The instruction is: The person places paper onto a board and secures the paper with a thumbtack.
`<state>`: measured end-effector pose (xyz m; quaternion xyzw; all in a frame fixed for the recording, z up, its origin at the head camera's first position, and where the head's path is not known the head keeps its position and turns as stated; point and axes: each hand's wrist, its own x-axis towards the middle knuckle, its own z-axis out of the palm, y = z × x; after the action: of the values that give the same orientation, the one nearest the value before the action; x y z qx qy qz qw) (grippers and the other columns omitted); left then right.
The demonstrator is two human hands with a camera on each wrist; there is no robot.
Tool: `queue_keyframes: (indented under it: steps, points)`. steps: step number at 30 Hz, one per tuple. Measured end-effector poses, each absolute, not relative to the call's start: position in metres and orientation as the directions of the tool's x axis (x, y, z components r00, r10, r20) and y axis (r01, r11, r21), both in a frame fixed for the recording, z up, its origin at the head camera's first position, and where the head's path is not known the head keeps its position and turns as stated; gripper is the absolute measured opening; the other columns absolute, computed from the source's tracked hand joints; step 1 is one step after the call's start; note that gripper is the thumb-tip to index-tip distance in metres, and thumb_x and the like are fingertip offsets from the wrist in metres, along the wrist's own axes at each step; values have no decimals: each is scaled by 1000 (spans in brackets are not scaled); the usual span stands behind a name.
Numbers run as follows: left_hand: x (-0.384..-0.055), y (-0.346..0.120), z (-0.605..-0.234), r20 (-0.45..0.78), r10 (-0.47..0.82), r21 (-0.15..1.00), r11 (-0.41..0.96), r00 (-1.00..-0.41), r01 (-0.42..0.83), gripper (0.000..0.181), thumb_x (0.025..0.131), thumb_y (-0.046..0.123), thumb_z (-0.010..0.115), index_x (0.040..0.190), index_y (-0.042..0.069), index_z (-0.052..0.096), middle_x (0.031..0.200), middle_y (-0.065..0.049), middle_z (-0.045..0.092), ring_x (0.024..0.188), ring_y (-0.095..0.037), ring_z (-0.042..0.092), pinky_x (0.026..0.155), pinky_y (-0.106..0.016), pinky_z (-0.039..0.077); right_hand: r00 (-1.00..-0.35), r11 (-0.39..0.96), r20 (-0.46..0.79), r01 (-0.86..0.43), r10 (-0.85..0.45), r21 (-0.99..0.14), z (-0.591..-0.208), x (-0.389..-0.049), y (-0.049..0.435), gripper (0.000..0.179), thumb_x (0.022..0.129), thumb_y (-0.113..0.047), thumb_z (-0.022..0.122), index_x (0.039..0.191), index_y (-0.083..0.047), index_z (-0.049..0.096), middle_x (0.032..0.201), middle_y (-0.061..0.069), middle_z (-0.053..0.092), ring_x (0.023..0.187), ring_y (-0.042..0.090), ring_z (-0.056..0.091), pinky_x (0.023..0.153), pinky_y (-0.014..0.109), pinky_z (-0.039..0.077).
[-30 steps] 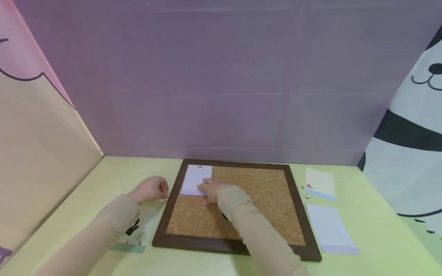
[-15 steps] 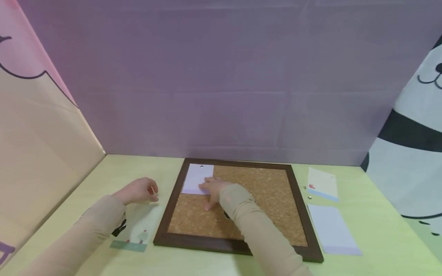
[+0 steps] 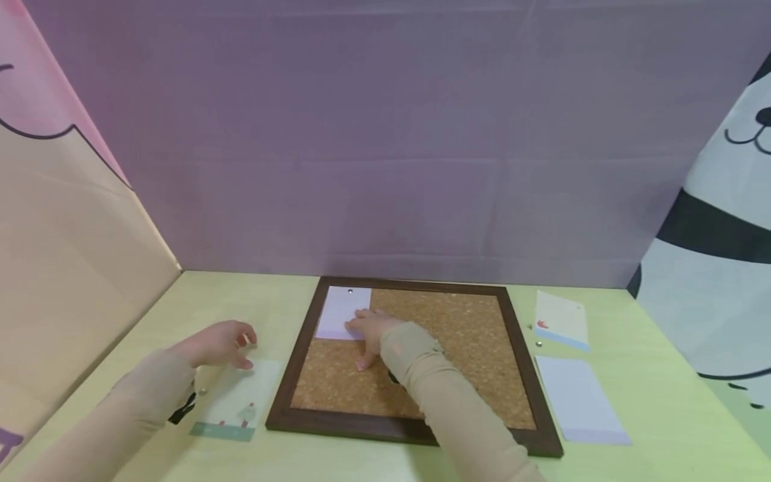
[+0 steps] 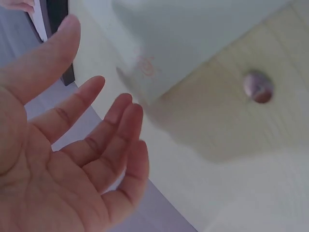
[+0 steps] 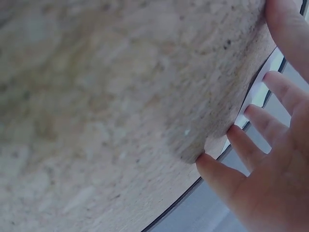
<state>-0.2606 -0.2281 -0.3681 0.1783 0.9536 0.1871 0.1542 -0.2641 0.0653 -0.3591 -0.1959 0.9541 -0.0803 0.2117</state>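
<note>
A cork board point(image 3: 452, 355) in a dark brown frame lies on the table. Its upper left corner bears a white card point(image 3: 337, 314) with a small metal pin point(image 3: 350, 291) at the top. Over that card's lower right corner and the bare cork, my right hand point(image 3: 372, 331) rests with spread fingers, its fingertips touching the surface in the right wrist view. To the left of the board, my left hand point(image 3: 215, 343) hovers with loosely bent fingers, holding nothing. Below it are a pale card point(image 3: 237, 395) with a green strip and tree drawing, and a round metal pin point(image 4: 259, 87).
Right of the board lie a cream card point(image 3: 561, 320) with a blue edge and a white card point(image 3: 578, 398) with a lilac edge. Another small pin point(image 3: 539, 344) sits between them and the frame. A purple cloth wall point(image 3: 415, 147) stands behind the table.
My left hand has moved left and toward me, away from the board's frame, its fingers spreading. More of the card below shows now, with the pin beside it. My right hand has stayed put.
</note>
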Motion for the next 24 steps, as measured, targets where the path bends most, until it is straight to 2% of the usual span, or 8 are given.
queue_keyframes:
  steps: [5, 10, 19, 24]
  points:
    - [-257, -232, -370, -256, 383, 411, 874, -888, 259, 51, 68, 15, 83, 109, -2, 57, 105, -25, 60, 95, -39, 58, 84, -54, 47, -837, 912, -368, -339, -405, -231, -358, -263, 64, 83, 72, -29, 80, 144, -22, 39, 157, 1, 24, 144, 28, 19, 117, 45, 20]
    - [-254, -234, -373, -276, 362, 415, 880, -890, 229, 60, 66, 17, 84, 114, -3, 55, 111, -30, 58, 100, -43, 56, 86, -57, 46, -836, 911, -366, -349, -409, -221, -358, -263, 64, 83, 72, -29, 80, 144, -22, 39, 156, 1, 24, 145, 28, 19, 117, 45, 20]
    - [-244, -239, -374, -230, 416, 400, 865, -880, 304, 70, 58, 12, 86, 117, -7, 54, 107, -27, 58, 98, -43, 56, 86, -57, 47, -834, 909, -365, -353, -414, -223, -360, -264, 64, 83, 72, -29, 80, 144, -22, 39, 156, 2, 24, 144, 29, 19, 116, 46, 20]
    - [-242, -241, -375, -229, 420, 394, 865, -878, 311, 70, 59, 12, 86, 118, -7, 53, 107, -27, 58, 99, -43, 56, 87, -57, 47, -836, 909, -360, -354, -414, -221, -362, -264, 65, 82, 72, -29, 80, 144, -22, 40, 156, 2, 24, 144, 28, 19, 117, 45, 20]
